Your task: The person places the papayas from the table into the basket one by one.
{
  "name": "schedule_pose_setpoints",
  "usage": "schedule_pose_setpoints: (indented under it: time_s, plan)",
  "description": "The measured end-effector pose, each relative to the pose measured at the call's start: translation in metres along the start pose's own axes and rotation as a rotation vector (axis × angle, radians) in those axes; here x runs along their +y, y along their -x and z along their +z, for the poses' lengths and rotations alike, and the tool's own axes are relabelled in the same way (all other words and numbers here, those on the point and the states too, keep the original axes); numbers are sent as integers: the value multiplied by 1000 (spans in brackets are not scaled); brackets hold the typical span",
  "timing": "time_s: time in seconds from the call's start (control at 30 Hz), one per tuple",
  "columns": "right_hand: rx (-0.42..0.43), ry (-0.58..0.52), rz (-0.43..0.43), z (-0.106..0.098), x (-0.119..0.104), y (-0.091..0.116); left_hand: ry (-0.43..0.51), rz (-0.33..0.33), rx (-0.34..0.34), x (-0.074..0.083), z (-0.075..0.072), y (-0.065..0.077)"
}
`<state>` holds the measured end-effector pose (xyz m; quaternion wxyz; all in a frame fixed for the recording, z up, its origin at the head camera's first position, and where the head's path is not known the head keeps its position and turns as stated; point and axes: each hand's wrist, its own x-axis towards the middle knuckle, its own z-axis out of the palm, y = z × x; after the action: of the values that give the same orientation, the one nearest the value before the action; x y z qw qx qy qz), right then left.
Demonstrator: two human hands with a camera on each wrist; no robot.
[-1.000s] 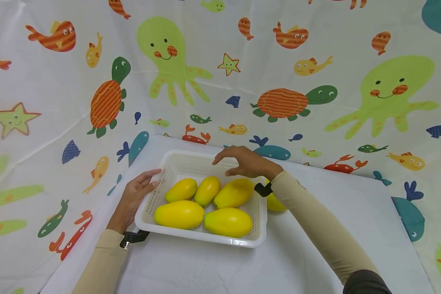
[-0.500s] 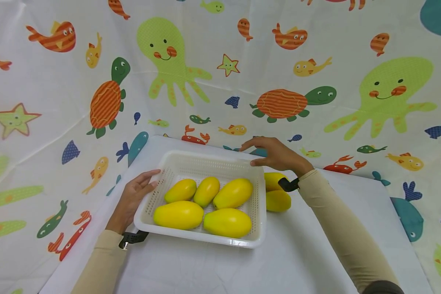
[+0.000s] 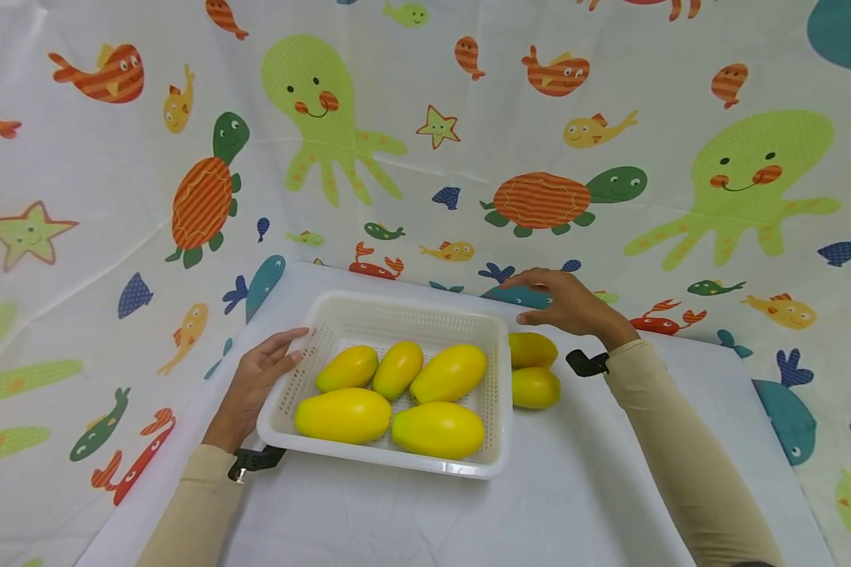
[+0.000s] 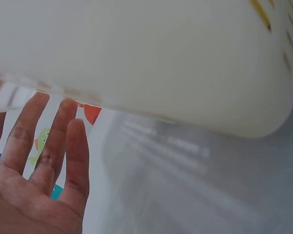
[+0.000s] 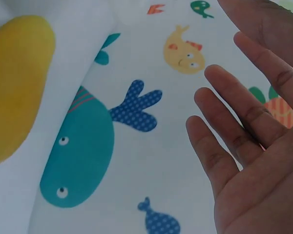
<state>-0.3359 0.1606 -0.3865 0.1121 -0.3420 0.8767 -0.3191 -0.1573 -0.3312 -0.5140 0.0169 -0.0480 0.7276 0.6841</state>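
Observation:
Several yellow papayas lie in a white perforated plastic basket. My left hand is at the basket's left side, its fingers along the outer wall. In the left wrist view, fairly straight fingers of the left hand reach the edge of the basket, which looks lifted or tilted there. Two more papayas rest just outside the basket's right wall. Above and behind them hovers my right hand, holding nothing; the right wrist view shows its spread fingers apart from a papaya.
A white cloth covers the table. Behind and to the left hangs a white curtain printed with sea animals. Each wrist wears a black strap with a camera, such as the right wrist camera.
My right hand has moved from above the basket to the right, past its rim, and over the two outside papayas, which now show fully. The left hand and basket have hardly moved.

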Motion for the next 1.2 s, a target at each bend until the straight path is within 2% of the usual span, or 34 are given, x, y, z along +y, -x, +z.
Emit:
schedule_pose_setpoints:
  time_s: [0.3,0.63,1.2]
  plan:
    - [18,-13,78,0,18,12,-19,-4,-2,0,-1,2]
    - [18,-56,193,14,47,20,-25,-13,4,-1,-1,2]
    - [-45,-101,187,42,78,25,-22,-9,7,0,0,0]
